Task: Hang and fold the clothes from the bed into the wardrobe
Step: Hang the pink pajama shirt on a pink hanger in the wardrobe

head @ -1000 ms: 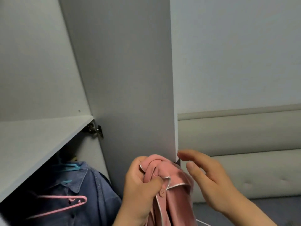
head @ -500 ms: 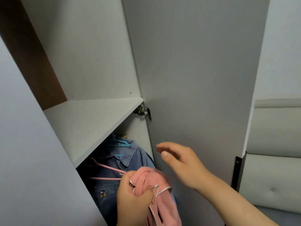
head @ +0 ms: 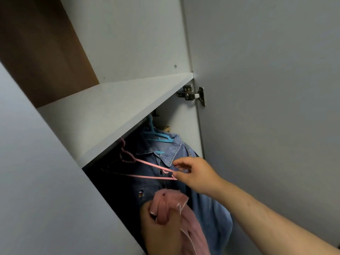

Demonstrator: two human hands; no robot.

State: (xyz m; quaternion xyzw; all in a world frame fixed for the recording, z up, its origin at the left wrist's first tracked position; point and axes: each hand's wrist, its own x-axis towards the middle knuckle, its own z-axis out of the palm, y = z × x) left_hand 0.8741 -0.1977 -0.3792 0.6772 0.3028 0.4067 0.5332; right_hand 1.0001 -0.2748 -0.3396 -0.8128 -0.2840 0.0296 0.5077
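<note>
My left hand [head: 161, 230] is low in the wardrobe opening, fingers closed around a bunched pink garment with white piping [head: 176, 214]. My right hand [head: 193, 173] reaches in from the right and pinches the near end of an empty pink hanger [head: 147, 169] that hangs under the shelf. Behind it a blue denim shirt [head: 184, 157] hangs on a light blue hanger [head: 156, 135]. The rail is hidden in the dark under the shelf.
A white shelf [head: 110, 115] crosses above the hanging space, with a brown back panel [head: 42, 52] over it. The open wardrobe door [head: 266, 107] stands at the right, hinge [head: 193, 94] at the shelf's end. A white side panel [head: 36, 181] fills the left.
The view swung left from the headboard into the wardrobe. My right hand went from open in the air to gripping the pink hanger's end. My left hand kept hold of the pink garment.
</note>
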